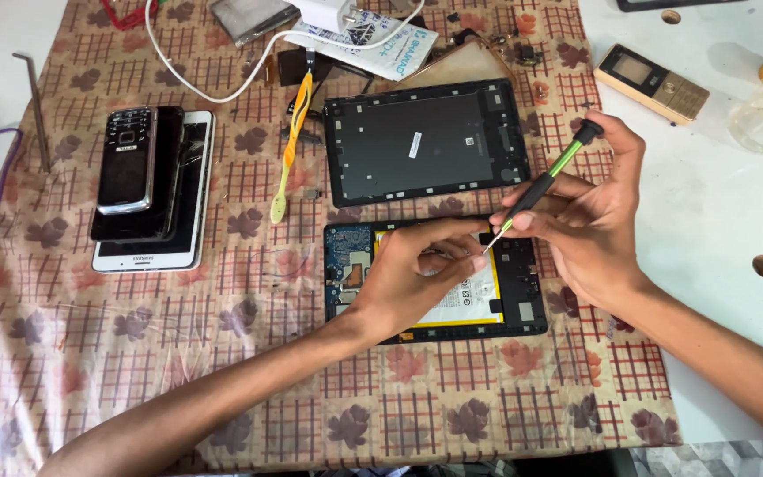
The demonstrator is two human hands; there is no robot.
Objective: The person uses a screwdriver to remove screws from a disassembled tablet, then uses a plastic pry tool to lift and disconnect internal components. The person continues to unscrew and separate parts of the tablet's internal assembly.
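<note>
Nearest the camera, two bare forearms reach in from the desk's near edge over a checked, leaf-patterned cloth (222, 353) that covers most of the desk (726, 221). Between them lies an opened tablet (434, 278), its back off, showing a blue circuit board at its left end and a white, yellow-edged battery in the middle. It sits near the middle of the cloth, slightly towards the right edge.

The left hand (412, 274) rests on the tablet with its fingers curled down onto the battery area; whether it pinches anything there is too small to tell. The right hand (589, 221) is closed around a black and green screwdriver (545, 181), held like a pen and slanted, its thin tip down at the upper edge of the tablet's inside, just beside the left fingertips.

Just beyond the tablet lies its removed black back cover (426, 141), inner side up. A yellow-handled toothbrush (291, 150) lies just left of the cover. Further left, a stack of phones (152, 185) sits on the cloth, a dark keypad phone on top and a white one beneath. A white cable (222, 79) loops along the far edge. Off the cloth, towards the far right corner, a gold keypad phone (653, 82) lies on the bare white surface.
</note>
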